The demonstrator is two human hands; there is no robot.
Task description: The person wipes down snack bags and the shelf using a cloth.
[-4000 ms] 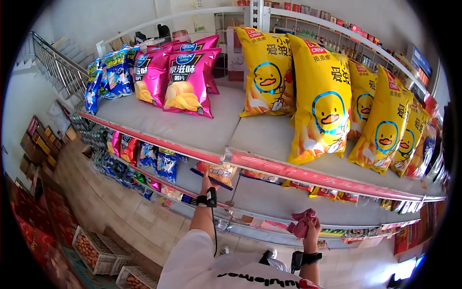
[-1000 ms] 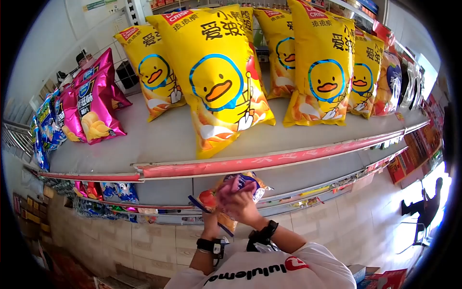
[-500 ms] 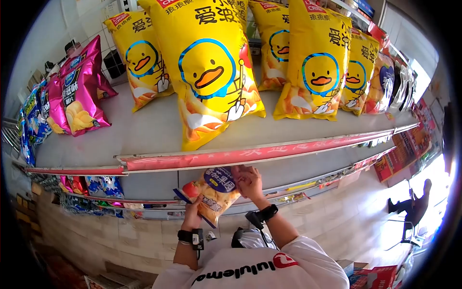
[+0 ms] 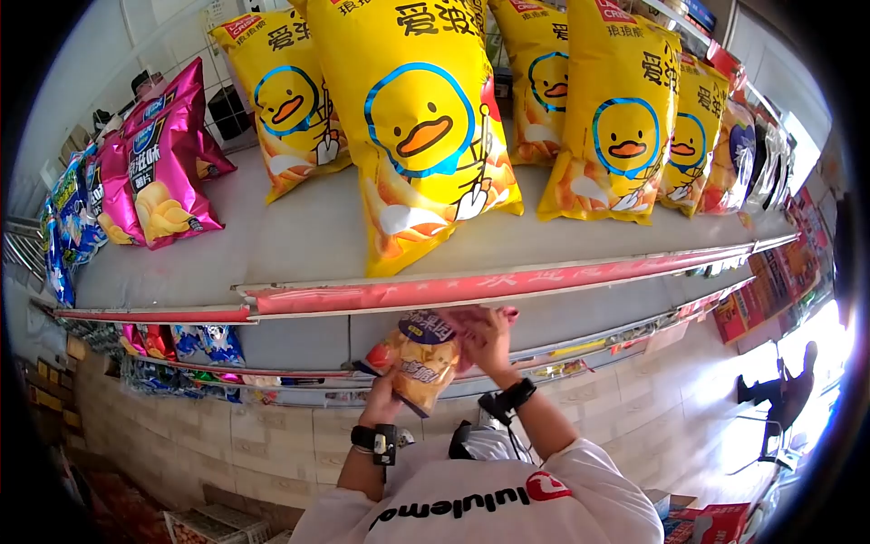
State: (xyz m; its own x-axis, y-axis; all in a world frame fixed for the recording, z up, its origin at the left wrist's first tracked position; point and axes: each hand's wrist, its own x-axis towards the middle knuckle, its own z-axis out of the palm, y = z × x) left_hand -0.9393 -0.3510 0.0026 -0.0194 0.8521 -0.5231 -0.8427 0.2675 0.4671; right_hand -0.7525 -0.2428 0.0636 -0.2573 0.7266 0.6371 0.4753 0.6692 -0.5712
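Observation:
A snack bag [image 4: 426, 363] with a purple label and a clear, yellowish front is held over the lower shelf. My left hand [image 4: 384, 388] is closed on its lower left edge, and the bag leans at a slant. Against its upper right side, my right hand [image 4: 492, 346] closes on a crumpled pink cloth [image 4: 469, 325]. The cloth touches or nearly touches the bag; the fingers partly hide it. Both wrists carry black straps with small devices.
Several large yellow duck-printed snack bags [image 4: 421, 136] stand on the upper shelf [image 4: 299, 245], with pink chip bags [image 4: 168, 172] to the left. A red-faced shelf edge [image 4: 507, 281] runs just above my hands. More packets [image 4: 207, 344] lie on the lower left shelf. A person [image 4: 784, 390] is at far right.
The snack bag has turned more upright in my hands. My right hand has moved a little right and up, and more of the pink cloth shows. The view has shifted slightly.

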